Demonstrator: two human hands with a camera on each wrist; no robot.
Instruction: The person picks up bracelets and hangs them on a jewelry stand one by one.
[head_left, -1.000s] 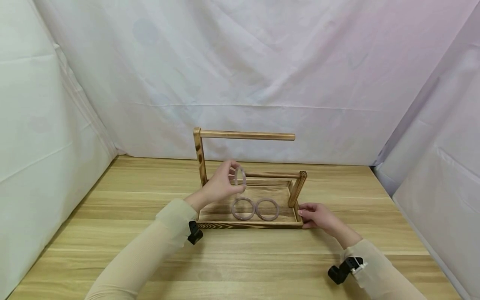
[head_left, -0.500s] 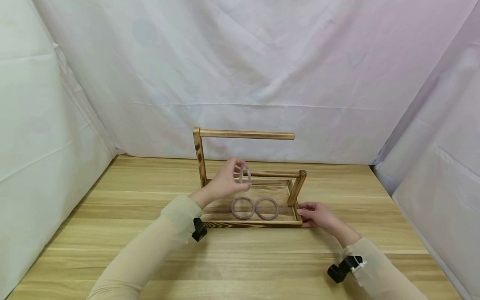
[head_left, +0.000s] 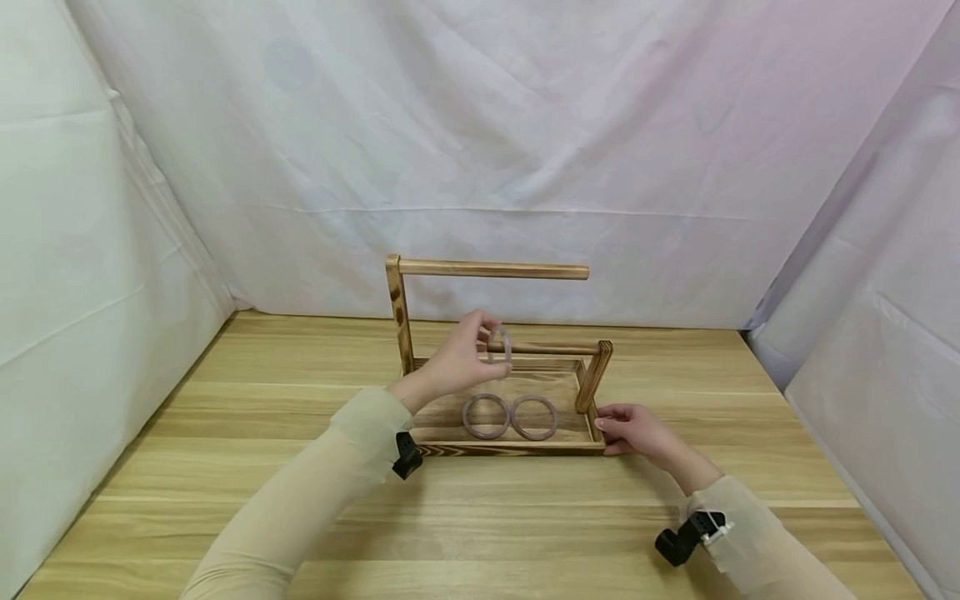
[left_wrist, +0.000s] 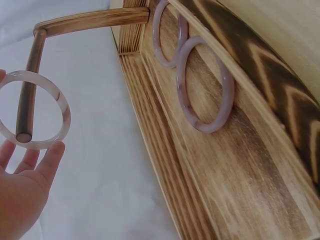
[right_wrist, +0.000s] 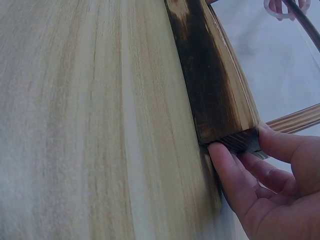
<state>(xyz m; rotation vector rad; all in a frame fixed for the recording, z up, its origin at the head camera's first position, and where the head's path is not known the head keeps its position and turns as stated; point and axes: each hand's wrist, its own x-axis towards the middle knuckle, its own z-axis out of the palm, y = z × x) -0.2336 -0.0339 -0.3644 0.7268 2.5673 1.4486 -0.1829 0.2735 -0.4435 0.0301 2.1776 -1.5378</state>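
Note:
My left hand (head_left: 453,360) pinches a pale, translucent bangle (head_left: 507,343) upright between thumb and fingertips. It is held at the free left end of the rack's lower bar (head_left: 558,348). In the left wrist view, the end of the wooden bar (left_wrist: 27,107) shows inside the ring of the bangle (left_wrist: 65,107). Two mauve bangles lie side by side in the wooden tray base (head_left: 510,450): a left bangle (head_left: 466,417) and a right bangle (head_left: 556,418). My right hand (head_left: 633,431) grips the tray's front right corner, thumb on top of the wall and fingers against the outside.
A taller post (head_left: 401,312) at the left carries the upper bar (head_left: 495,269), whose right end is free. A short post (head_left: 594,379) at the right supports the lower bar. White cloth (head_left: 480,167) hangs behind and at both sides of the wood-grain table (head_left: 487,525).
My left hand has moved right and slightly up with the bangle, from left of the lower bar's end to over it. The right hand, the rack and the two lying bangles stay put.

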